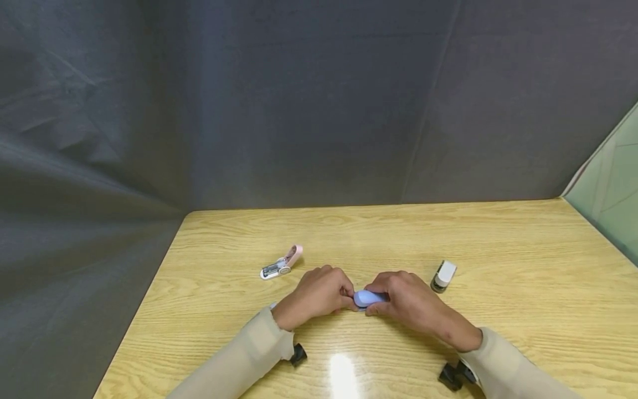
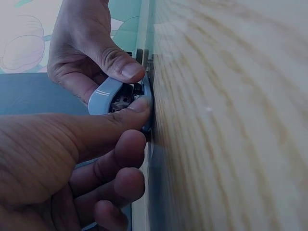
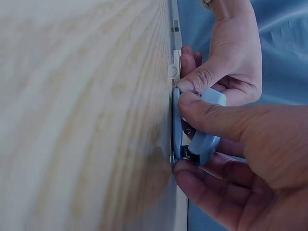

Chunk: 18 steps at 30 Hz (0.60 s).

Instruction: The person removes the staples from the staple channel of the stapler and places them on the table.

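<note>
A small light-blue stapler [image 1: 368,298] sits low over the wooden table, between both hands. My right hand [image 1: 408,299] grips its right end, thumb on the near side and fingers on the far side. At the other end, my left hand [image 1: 321,291] pinches the stapler with thumb and forefinger. The left wrist view shows the left thumb at the gap between the blue top [image 2: 99,99] and the base, with dark metal parts inside. In the right wrist view the blue base [image 3: 177,122] lies along the tabletop, and the top stands apart from it at an angle.
On the wooden table [image 1: 224,238], a pink-and-white stapler [image 1: 282,264] lies with its top raised, beyond my left hand. A small white stapler [image 1: 444,275] rests beyond my right wrist. Dark cloth [image 1: 319,111] hangs behind the table and along its left side.
</note>
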Available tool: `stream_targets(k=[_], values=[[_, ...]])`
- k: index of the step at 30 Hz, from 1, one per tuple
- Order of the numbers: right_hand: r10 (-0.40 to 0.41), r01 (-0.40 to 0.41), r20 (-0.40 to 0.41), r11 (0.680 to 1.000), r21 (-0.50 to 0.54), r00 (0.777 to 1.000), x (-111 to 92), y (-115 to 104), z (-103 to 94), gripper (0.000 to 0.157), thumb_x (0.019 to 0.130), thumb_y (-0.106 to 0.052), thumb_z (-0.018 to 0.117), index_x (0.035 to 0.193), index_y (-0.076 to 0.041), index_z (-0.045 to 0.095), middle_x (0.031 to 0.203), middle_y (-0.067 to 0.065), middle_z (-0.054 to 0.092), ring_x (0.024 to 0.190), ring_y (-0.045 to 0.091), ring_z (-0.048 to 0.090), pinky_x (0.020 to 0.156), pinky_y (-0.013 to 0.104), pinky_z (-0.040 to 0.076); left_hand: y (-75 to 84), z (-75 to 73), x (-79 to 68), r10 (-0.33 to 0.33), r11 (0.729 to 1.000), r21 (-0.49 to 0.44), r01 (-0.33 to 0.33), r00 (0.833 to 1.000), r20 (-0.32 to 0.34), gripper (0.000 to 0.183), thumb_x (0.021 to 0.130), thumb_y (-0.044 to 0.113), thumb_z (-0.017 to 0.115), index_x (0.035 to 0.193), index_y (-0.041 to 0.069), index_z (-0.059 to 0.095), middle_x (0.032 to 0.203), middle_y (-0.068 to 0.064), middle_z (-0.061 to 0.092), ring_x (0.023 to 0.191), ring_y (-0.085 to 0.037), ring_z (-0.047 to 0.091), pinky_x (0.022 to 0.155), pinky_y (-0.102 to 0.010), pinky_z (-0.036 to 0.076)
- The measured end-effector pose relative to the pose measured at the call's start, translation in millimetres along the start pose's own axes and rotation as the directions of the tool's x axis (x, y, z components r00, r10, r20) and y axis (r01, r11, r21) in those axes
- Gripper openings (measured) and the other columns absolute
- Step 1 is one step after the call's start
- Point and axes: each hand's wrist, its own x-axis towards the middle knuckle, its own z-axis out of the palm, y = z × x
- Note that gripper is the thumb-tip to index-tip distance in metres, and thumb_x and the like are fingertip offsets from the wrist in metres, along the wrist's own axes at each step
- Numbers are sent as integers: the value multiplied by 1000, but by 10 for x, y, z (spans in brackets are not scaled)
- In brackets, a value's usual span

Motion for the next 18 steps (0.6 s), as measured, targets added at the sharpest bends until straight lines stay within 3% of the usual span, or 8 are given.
stream_targets(k=[5,12,18], values=[[2,-2,-1,1000,-4,1000,-5,-4,-3,19,82,-23,88,98,-16,80,91,-11,70,79,4,63,66,29,52,-3,-1,-1,12,1000,3,-12,1000,-4,21,87,33,83,69,29,76,45,16,49,40,-2,45,41,-21,33],[96,-104,50,979,178,994,-43,23,-33,22,89,-23,82,110,-17,80,98,-11,74,83,3,67,69,26,54,-1,-20,-23,-6,1000,20,6,1000,1,11,88,34,83,78,29,82,47,16,52,41,-1,45,41,-21,33],[119,-130,64,967,218,991,-67,57,-45,21,90,-22,83,109,-15,79,95,-11,73,80,3,67,68,26,55,17,-19,-25,-3,1000,27,3,1000,-1,10,88,34,83,79,28,82,59,22,57,43,0,39,42,-20,31]])
